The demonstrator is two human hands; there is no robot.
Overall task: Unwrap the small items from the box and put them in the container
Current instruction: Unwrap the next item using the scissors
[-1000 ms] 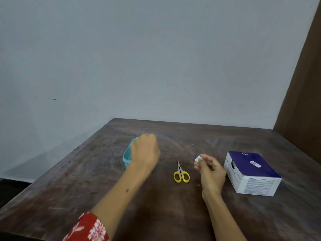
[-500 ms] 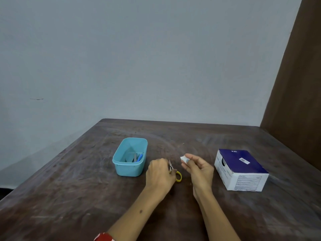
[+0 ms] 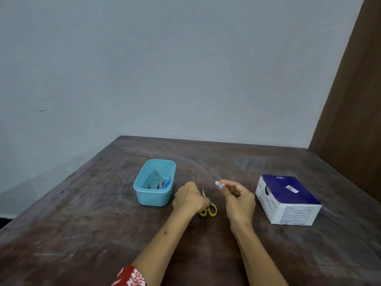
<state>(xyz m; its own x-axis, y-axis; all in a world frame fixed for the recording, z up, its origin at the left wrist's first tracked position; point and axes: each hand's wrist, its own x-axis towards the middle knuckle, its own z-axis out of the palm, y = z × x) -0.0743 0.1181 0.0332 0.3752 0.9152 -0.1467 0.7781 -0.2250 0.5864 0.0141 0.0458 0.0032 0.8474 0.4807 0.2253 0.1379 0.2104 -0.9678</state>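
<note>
Wrapped item (image 3: 218, 184), small, white with a blue patch, pinched between the thumb and fingertips of the right hand (image 3: 239, 200) and held above the table (image 3: 86, 234), to the right of the scissors (image 3: 207, 207) and apart from them. Right hand raised off the tabletop, fingers curled, forearm running back toward the lower edge of the view. Left hand (image 3: 190, 198) lowered onto the scissors, knuckles up, fingers curled over the part where blades meet handles; whether the fingers actually grip the scissors or only rest on them cannot be told. Scissors lying flat on the table, yellow handle loops toward the person, blade tip showing beyond the left hand's fingers. A red patterned sleeve (image 3: 129, 277) covers the left upper arm at the bottom of the view.

Container (image 3: 154, 182), a light blue rectangular tub without a lid, stands just left of the scissors, near the left hand but not touching it. Inside it lie several thin items, one with a blue part and others grey; their number is too small to make out. Box (image 3: 287, 200), white cardboard with a dark blue top and a small label, stands well to the right of the scissors, beyond the right hand; a round opening shows in its left side. Pale wall behind the table; a brown panel rises at the far right.
</note>
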